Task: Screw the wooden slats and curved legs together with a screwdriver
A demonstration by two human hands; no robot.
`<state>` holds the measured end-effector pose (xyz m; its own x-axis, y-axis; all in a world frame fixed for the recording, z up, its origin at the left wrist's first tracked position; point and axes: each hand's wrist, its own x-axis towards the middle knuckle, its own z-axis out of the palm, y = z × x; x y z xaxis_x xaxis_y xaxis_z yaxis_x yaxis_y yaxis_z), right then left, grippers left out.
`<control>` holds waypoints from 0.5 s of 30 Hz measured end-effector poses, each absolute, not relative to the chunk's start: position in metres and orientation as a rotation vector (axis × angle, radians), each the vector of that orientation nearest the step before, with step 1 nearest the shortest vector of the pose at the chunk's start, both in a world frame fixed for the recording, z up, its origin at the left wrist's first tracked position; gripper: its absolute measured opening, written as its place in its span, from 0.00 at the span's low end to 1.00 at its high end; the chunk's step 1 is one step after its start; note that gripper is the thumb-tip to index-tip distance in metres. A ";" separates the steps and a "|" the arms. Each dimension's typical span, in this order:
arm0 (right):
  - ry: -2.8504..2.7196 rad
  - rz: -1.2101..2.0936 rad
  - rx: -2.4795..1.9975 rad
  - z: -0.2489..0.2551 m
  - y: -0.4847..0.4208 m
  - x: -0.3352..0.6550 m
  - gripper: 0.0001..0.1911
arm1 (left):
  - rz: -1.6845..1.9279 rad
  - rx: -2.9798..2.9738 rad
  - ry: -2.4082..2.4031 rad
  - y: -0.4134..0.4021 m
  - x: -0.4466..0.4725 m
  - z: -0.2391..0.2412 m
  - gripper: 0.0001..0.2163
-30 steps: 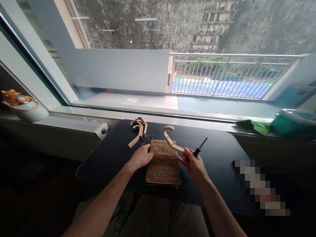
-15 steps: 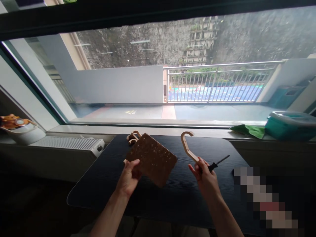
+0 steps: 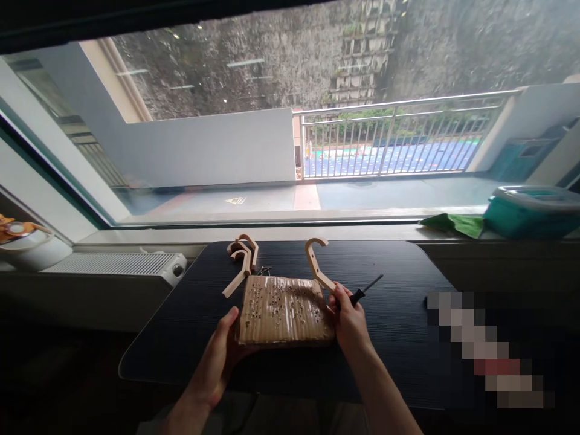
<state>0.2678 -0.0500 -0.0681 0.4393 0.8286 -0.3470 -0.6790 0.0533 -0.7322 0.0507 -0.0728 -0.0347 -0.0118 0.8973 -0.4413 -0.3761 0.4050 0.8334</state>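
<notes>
A flat brown block (image 3: pixel 285 311), wrapped in shiny tape and pitted with many small holes, is held between my hands over the table. My left hand (image 3: pixel 221 341) grips its left edge, thumb up along the side and the other fingers hidden beneath. At the right edge, my right hand (image 3: pixel 351 317) is closed on a pale wooden hook (image 3: pixel 314 263) and a black-handled screwdriver (image 3: pixel 368 289), whose shaft points up and right. That hand also touches the block's side. Behind the block lie several more wooden hooks (image 3: pixel 244 260) and some small dark screws (image 3: pixel 263 271).
The dark table (image 3: pixel 399 350) stands against a window sill (image 3: pixel 371 234). A white heater (image 3: pixel 113 266) is at left beside a white pot (image 3: pixel 36 251). A green cloth (image 3: pixel 453 223) and a teal box (image 3: pixel 530 211) sit at right. A blurred patch (image 3: pixel 489 350) covers the right front.
The block has turned from a tilted, dark face to a level, lit one and is lower. My right hand has moved left to the block's edge, carrying the hook and screwdriver.
</notes>
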 end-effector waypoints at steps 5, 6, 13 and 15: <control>-0.198 1.172 -0.929 -0.064 -0.052 0.274 0.17 | 1.095 0.666 1.278 -0.073 0.047 -0.036 0.24; -0.203 1.155 -0.936 -0.064 -0.055 0.278 0.16 | 1.099 0.689 1.272 -0.078 0.046 -0.038 0.27; -0.394 0.961 -1.226 -0.059 -0.080 0.319 0.16 | 0.576 1.374 1.626 -0.096 0.016 -0.039 0.18; -0.515 0.888 -1.305 -0.053 -0.082 0.325 0.17 | 0.543 1.563 1.830 -0.088 0.014 -0.034 0.19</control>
<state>0.3249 -0.0823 -0.0526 0.5835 0.7984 -0.1488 -0.2671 0.0156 -0.9636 0.0139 -0.0882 -0.0337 -0.0665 0.9745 -0.2144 0.6996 0.1987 0.6863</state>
